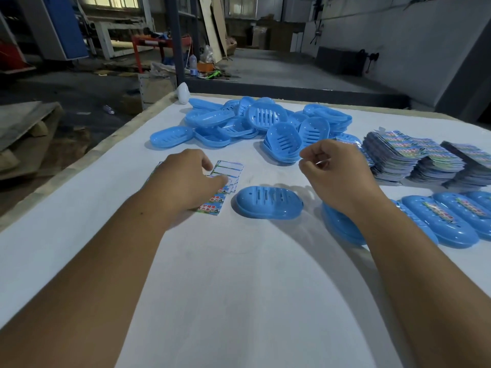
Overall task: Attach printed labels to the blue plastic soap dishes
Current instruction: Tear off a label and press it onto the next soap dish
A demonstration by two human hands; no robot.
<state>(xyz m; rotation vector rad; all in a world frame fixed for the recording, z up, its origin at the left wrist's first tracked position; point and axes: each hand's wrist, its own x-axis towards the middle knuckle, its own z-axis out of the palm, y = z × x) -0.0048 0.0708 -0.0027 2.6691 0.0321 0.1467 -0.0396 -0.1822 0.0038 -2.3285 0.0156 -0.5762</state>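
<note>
One blue soap dish (268,203) lies upside down on the white table (239,288) between my hands. My left hand (186,179) rests on a small pile of printed labels (228,171) just left of that dish, thumb and fingertips pinching the top label. My right hand (332,176) hovers right of the dish with its fingers curled, pinching a thin pale strip (322,162). Below my right wrist sits a stack of blue dishes (342,227). Dishes that carry labels (451,219) lie in a row at the right.
A loose heap of unlabelled blue dishes (265,120) fills the far middle of the table. Tall stacks of printed labels (411,155) stand at the right. A white object (183,92) sits at the far left corner. Beyond the table's left edge is a workshop floor.
</note>
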